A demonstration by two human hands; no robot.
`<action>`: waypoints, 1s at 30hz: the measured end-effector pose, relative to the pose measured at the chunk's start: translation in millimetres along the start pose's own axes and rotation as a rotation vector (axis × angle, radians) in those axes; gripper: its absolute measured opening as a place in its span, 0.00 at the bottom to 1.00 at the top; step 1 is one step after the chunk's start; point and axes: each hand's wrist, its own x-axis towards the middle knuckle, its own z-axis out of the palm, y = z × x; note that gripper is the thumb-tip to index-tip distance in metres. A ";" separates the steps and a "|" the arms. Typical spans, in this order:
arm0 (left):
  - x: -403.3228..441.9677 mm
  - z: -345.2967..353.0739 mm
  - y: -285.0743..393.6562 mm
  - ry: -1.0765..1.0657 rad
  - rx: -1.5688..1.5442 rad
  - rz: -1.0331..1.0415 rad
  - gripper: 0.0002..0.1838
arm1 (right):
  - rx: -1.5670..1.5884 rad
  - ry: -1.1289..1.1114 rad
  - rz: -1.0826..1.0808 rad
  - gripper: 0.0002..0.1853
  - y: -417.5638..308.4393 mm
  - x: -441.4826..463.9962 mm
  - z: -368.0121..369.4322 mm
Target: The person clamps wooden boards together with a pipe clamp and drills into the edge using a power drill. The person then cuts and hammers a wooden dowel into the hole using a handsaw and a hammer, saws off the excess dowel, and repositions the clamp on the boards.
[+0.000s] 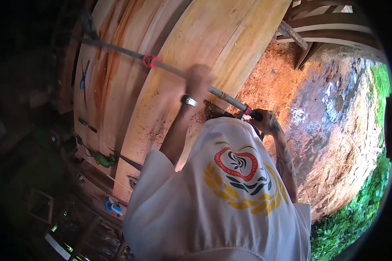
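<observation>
A long metal bar clamp (pixel 170 68) with red fittings lies across wide, curved wooden planks (pixel 183 39). My left hand (pixel 199 80), with a metal-banded watch at the wrist, is at the middle of the bar; motion blur hides its fingers. At the bar's near right end, beside a red fitting, my right hand (pixel 265 122) is closed round the dark clamp handle (pixel 256 115). Part of that grip is hidden behind the hand and the front of my pale printed shirt (pixel 222 191).
Blue-handled tool (pixel 83 81), dark tool (pixel 88 125) and green tool (pixel 103 159) lie on the left planks. A blue-and-white object (pixel 114 207) sits lower left. Curved timbers (pixel 335 26) stand upper right, above reddish ground (pixel 265 78). Green plants (pixel 357 226) grow lower right.
</observation>
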 end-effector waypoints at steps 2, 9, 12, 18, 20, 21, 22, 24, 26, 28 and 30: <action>19.2 -48.2 -35.5 0.523 0.313 -0.371 0.13 | -0.058 -0.012 0.061 0.19 -4.6 -0.2 0.5; 47.3 -133.5 -235.8 0.687 -1.282 -1.201 0.15 | -0.040 0.093 -0.037 0.17 7.3 -3.1 19.5; 43.4 -119.3 -260.3 0.751 -1.024 -1.252 0.17 | -0.021 0.171 -0.074 0.17 27.4 -5.5 38.5; 57.0 -125.1 -262.9 0.706 -0.938 -1.205 0.18 | -0.008 0.317 -0.153 0.16 73.5 18.6 85.1; 64.3 -136.0 -268.5 0.721 -0.884 -1.168 0.18 | 0.013 0.275 -0.118 0.15 62.3 23.0 87.1; 68.1 -140.8 -271.9 0.681 -0.960 -1.148 0.18 | 0.020 0.257 -0.100 0.15 54.8 28.3 84.0; 69.7 -148.2 -277.5 0.644 -1.035 -1.129 0.17 | -0.011 0.229 -0.053 0.14 46.7 34.6 83.1; 73.1 -161.1 -296.3 0.531 -1.123 -1.153 0.14 | 0.017 0.257 -0.072 0.15 48.3 52.9 92.6; 76.7 -149.6 -291.1 0.637 -0.951 -1.211 0.13 | 0.069 0.219 -0.075 0.16 57.3 66.9 106.3; 83.5 -135.5 -293.5 0.649 -0.839 -1.157 0.16 | 0.016 0.184 0.000 0.15 43.5 58.8 95.5; 76.2 -134.6 -292.9 0.527 -0.789 -1.197 0.18 | -0.018 0.166 0.033 0.13 43.0 49.0 98.4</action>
